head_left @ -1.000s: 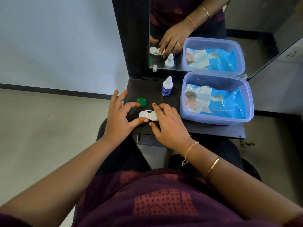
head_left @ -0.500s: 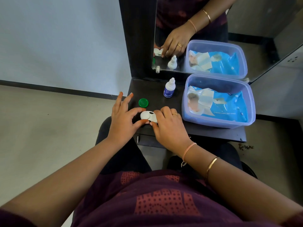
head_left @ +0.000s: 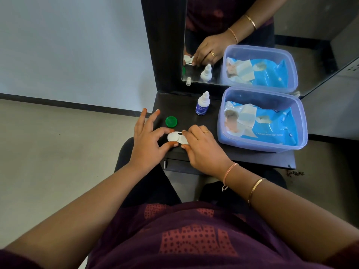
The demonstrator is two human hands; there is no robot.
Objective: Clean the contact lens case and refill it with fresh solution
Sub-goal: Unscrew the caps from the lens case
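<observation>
A white contact lens case (head_left: 177, 138) lies on the dark shelf (head_left: 242, 158) near its front edge. My left hand (head_left: 149, 140) pinches the case's left round end between thumb and forefinger. My right hand (head_left: 202, 146) covers and grips its right end, which is mostly hidden. A loose green cap (head_left: 171, 121) lies just behind the case. Further back stands a small white solution bottle (head_left: 202, 104) with a blue label, capless, upright.
A translucent blue plastic tub (head_left: 295, 140) holding a blue wet-wipes pack fills the shelf's right half. A mirror (head_left: 242, 35) stands behind the shelf and repeats the scene. A small white cap (head_left: 188, 82) lies by the mirror's foot. The shelf's left edge drops to the floor.
Both hands stay on the case in the same place. My left fingers have shifted slightly around its left end. The camera view has drifted a little.
</observation>
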